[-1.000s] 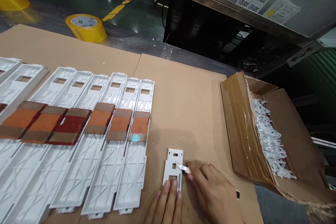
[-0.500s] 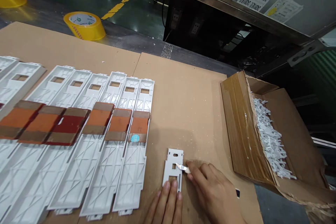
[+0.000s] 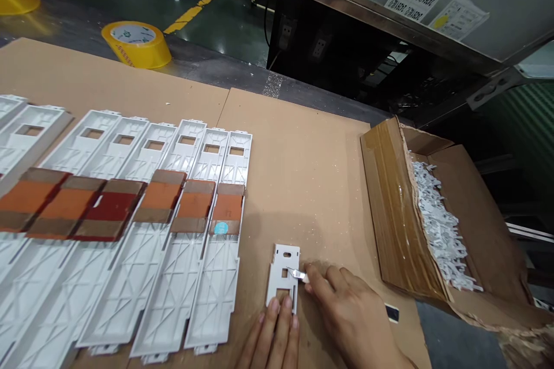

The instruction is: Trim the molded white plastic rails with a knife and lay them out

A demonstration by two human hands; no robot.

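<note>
A small white plastic plate [image 3: 282,277] with cut-out holes lies flat on the brown cardboard sheet [image 3: 311,184]. My left hand [image 3: 273,334] rests its fingertips on the plate's lower end, holding it down. My right hand [image 3: 346,314] pinches a small craft knife [image 3: 299,274], whose blade tip sits at the plate's small square hole. The knife's handle is mostly hidden by my fingers. To the left lies a row of several long white plastic panels [image 3: 212,294], with brown and orange strips [image 3: 194,206] laid across them.
An open cardboard box [image 3: 402,219] full of white plastic scraps [image 3: 437,225] stands to the right on the sheet. Yellow tape rolls [image 3: 137,45] sit beyond the sheet's far edge. A metal machine edge [image 3: 346,6] overhangs at the top.
The whole view has shifted slightly left and up. My hands, the knife and the white plate keep nearly the same positions relative to each other.
</note>
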